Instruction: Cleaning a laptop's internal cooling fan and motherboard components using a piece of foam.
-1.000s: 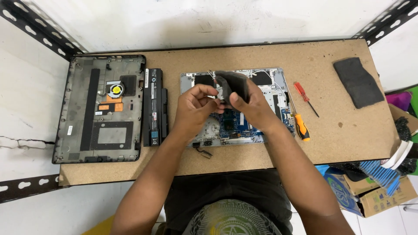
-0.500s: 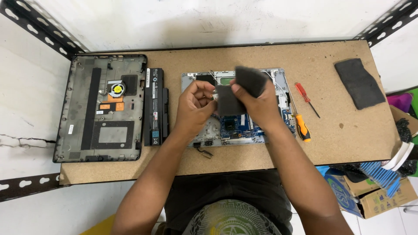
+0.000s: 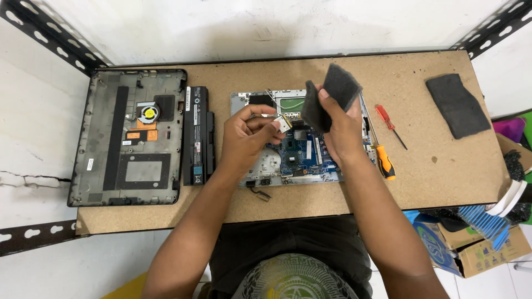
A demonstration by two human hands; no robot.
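Two hands worked above the opened laptop (image 3: 299, 149). The left hand (image 3: 246, 135) pinched a small pale card (image 3: 283, 123) at its fingertips, its corner pointing right. The right hand (image 3: 341, 130) clutched a folded dark foam pad (image 3: 330, 94), just right of the card and slightly higher, nearly touching it. A battery (image 3: 198, 135) and bottom cover (image 3: 128, 135) lay left, screwdrivers (image 3: 384, 160) right.
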